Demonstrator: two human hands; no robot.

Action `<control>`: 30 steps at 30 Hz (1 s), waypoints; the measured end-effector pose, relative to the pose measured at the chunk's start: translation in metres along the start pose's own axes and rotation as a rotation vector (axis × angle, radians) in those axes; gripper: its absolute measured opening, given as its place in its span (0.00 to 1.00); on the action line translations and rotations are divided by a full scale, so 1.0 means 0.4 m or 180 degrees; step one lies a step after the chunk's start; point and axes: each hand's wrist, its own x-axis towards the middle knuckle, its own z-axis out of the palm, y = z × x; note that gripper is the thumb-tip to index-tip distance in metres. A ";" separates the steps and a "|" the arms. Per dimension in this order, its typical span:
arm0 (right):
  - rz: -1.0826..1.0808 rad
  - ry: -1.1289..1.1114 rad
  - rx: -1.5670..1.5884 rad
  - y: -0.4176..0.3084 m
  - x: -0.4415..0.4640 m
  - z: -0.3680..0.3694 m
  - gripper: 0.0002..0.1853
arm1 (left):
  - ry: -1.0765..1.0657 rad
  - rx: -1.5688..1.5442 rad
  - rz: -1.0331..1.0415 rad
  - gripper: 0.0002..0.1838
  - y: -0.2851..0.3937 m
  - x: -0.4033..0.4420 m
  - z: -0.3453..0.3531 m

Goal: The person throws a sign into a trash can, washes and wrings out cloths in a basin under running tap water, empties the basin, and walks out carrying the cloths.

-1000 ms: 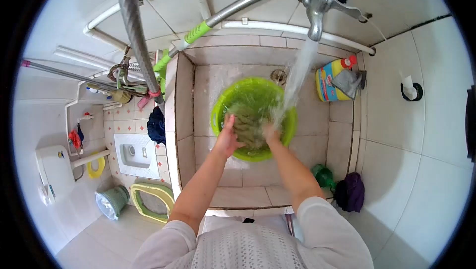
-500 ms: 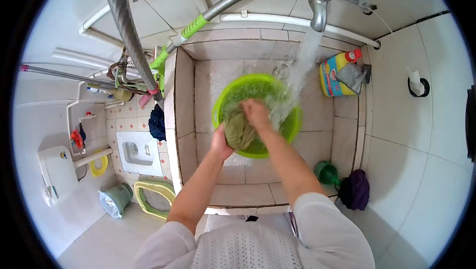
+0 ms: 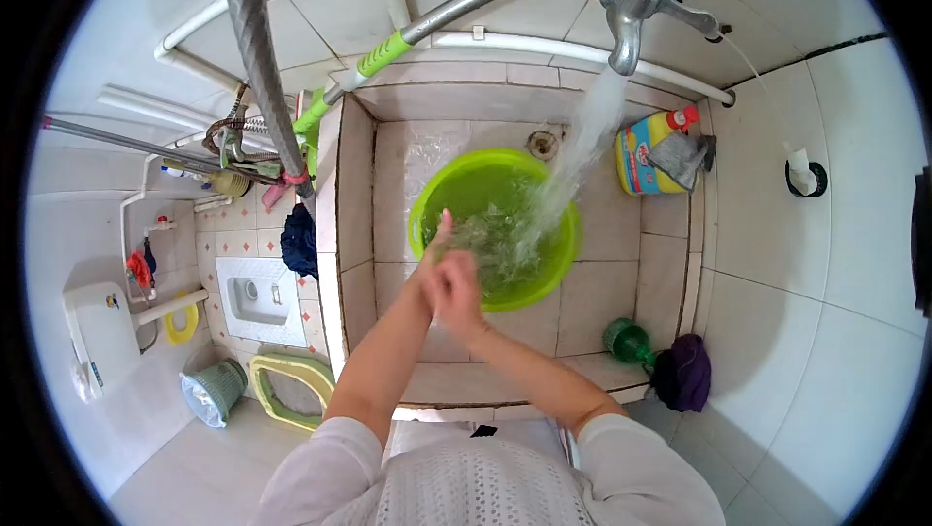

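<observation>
A bright green basin (image 3: 563, 264) stands in the tiled sink (image 3: 607, 283), holding churning water. Running water (image 3: 585, 128) falls into it from the metal faucet (image 3: 626, 36). My left hand (image 3: 433, 256) is over the basin's near-left rim, thumb pointing up; its fingers are largely hidden. My right hand (image 3: 454, 290) crosses against the left hand and wrist, its curled fingers smeared by motion. The olive cloth seen earlier cannot be made out clearly; the hands cover whatever lies between them.
A yellow detergent jug (image 3: 641, 152) with a grey cloth (image 3: 678, 159) stands at the sink's right. Nearer are a green bottle (image 3: 629, 342) and purple cloth (image 3: 691, 371). A drain (image 3: 544, 145) shows behind the basin. Mop poles (image 3: 254, 50) lean at left.
Both hands have moved toward me and left, from over the basin's middle to its near-left rim. The olive cloth has gone from clear view. Water still runs.
</observation>
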 end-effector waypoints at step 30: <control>0.3661 -0.0145 0.2530 -0.061 0.058 -0.305 0.21 | 0.0069 0.4553 0.2078 0.22 -0.058 -0.229 0.172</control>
